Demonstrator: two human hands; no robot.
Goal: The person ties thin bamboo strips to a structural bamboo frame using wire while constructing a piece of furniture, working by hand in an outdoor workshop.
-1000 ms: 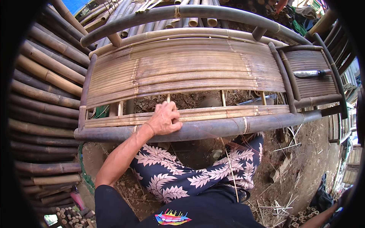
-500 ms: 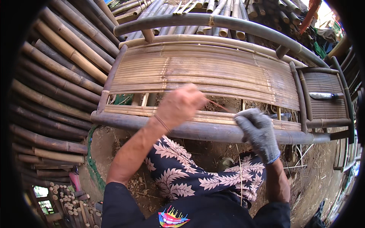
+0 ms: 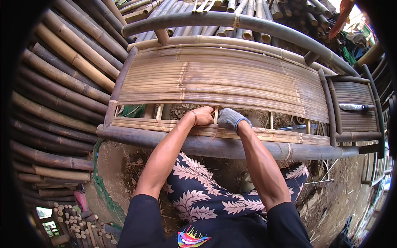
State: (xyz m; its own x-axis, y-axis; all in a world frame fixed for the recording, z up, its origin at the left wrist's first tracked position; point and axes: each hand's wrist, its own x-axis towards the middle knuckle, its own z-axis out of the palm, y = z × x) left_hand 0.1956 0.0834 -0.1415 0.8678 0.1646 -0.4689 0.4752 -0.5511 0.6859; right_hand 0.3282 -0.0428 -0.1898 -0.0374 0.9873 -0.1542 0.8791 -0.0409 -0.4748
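Note:
A long bamboo bench point(image 3: 244, 145) lies across in front of me, with a slatted seat point(image 3: 231, 80). Between the seat slats and the front strip point(image 3: 165, 125) is a lengthwise gap, crossed by short bamboo cross pieces point(image 3: 216, 115). My bare left hand point(image 3: 202, 115) is closed at the left side of one cross piece, on a thin reddish cord. Below the hands, a loop of this cord point(image 3: 211, 138) hangs over the front strip. At the right side of the same piece, my right hand point(image 3: 231, 119), in a grey knit glove, is closed too; its fingertips are hidden.
A knife point(image 3: 355, 107) lies on the small slatted end panel point(image 3: 355, 91) at the right. Dark bamboo poles point(image 3: 62, 103) are stacked along the left, and more poles point(image 3: 248, 25) lie behind the bench. Cut bamboo pieces point(image 3: 78, 227) sit at the lower left.
My right hand has moved left from the front rail to the cross piece, beside my left hand, which has lowered to the gap. The cord, taut between them before, now hangs in a loop.

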